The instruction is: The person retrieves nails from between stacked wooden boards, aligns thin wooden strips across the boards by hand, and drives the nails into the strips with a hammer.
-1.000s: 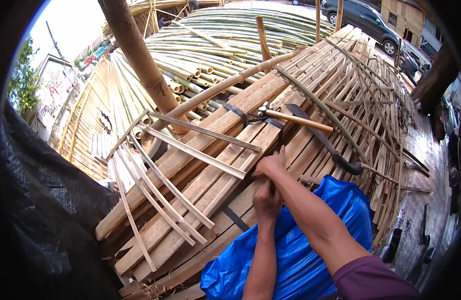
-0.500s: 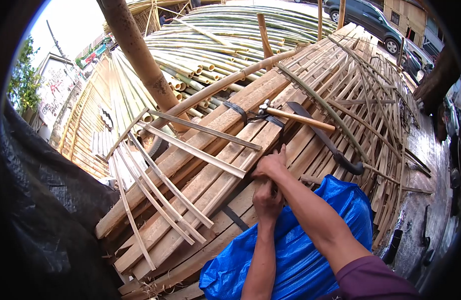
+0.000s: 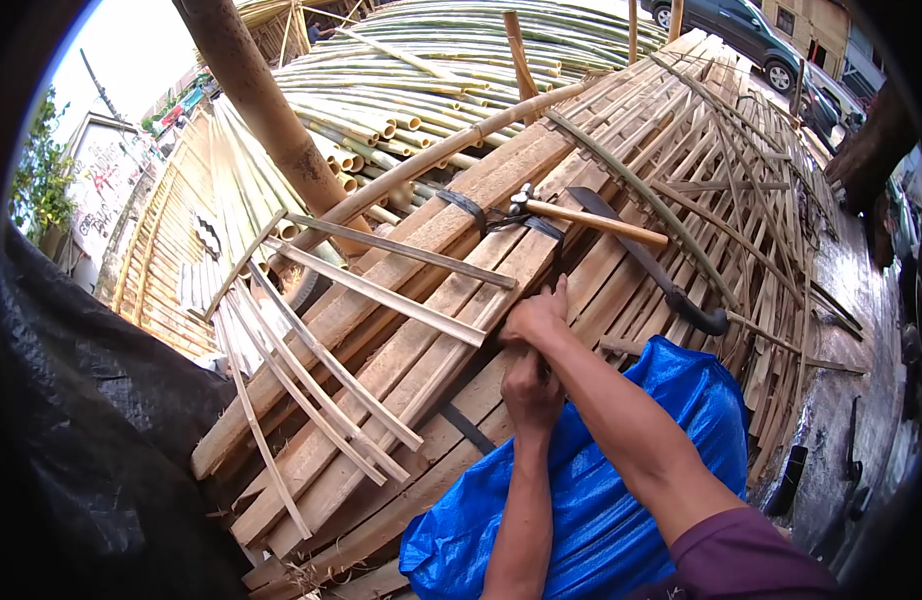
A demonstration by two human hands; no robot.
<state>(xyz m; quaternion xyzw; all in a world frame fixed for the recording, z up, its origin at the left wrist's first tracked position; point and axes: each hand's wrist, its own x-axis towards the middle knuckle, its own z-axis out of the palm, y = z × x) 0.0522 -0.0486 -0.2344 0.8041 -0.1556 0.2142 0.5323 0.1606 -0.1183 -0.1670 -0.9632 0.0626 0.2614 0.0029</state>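
Note:
My left hand (image 3: 531, 388) is closed in a fist beside the edge of the stacked wooden beams (image 3: 436, 335). Just above it, touching it, my right hand (image 3: 537, 318) is bent with the fingertips partly hidden and one finger sticking up. Whatever the two hands grip is out of sight. Past the right hand, a black strap (image 3: 541, 228) is tied round the beams. A hammer (image 3: 606, 224) with a wooden handle lies on top there, and a dark-bladed machete (image 3: 636, 250) rests beside it. Blue tarp (image 3: 581, 490) lies under my forearms.
Thin split strips (image 3: 326, 355) lie across the beams on the left. A bamboo post (image 3: 266, 110) stands at the upper left, with long bamboo poles (image 3: 421, 75) piled behind. Slatted bamboo (image 3: 731, 210) spreads to the right. Black sheeting (image 3: 91, 400) hangs at left.
The view has shifted slightly, so the background sits a little higher and further left. Both hands remain together at the beam edge, with little change in their pose.

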